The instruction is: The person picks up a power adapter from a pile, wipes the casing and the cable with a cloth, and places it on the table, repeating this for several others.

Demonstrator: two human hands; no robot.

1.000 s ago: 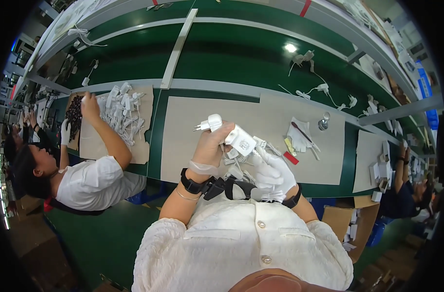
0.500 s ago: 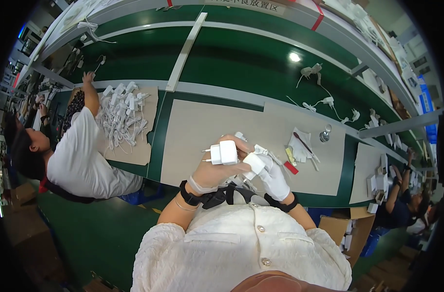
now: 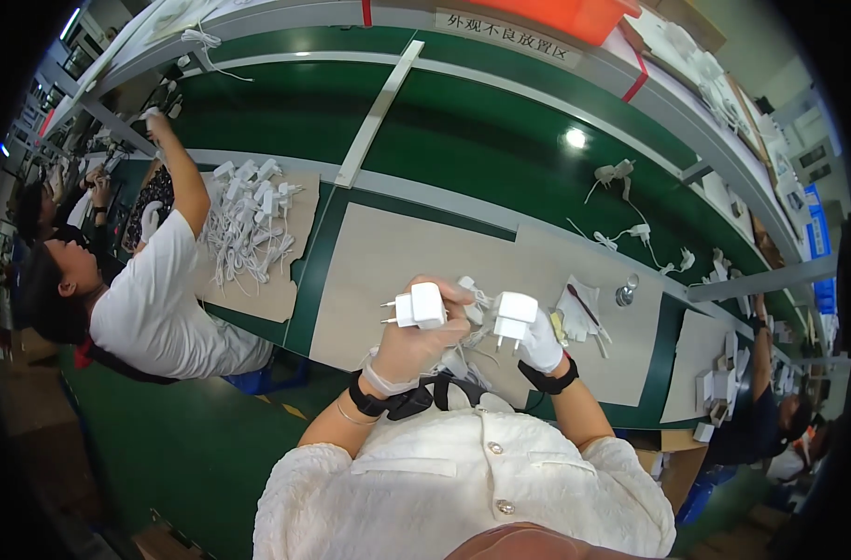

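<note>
My left hand (image 3: 414, 347), in a thin pale glove with the fingertips bare, is closed around a white plug-in power adapter (image 3: 428, 305). Its two pins point to the left. Beside it, my white-gloved right hand (image 3: 544, 345) grips a second white power adapter (image 3: 516, 309), pins downward. White cable (image 3: 475, 294) runs between the hands, and more coils hang below them near my waist. Both hands are raised over the beige mat (image 3: 369, 252) on the bench. Some fingers are hidden behind the adapters.
A pile of white adapters with cables (image 3: 251, 224) lies left, beside a seated co-worker (image 3: 150, 289). Right on the mat are a white cloth (image 3: 576, 308), a dark red pen-like stick and a clear glass bottle (image 3: 626, 290). Loose adapters (image 3: 616, 172) lie behind; small white boxes (image 3: 715, 387) stand far right.
My hands have moved apart. The right hand's adapter has turned, so its pins now show pointing down. The view has shifted slightly, and the left co-worker's raised arm has moved.
</note>
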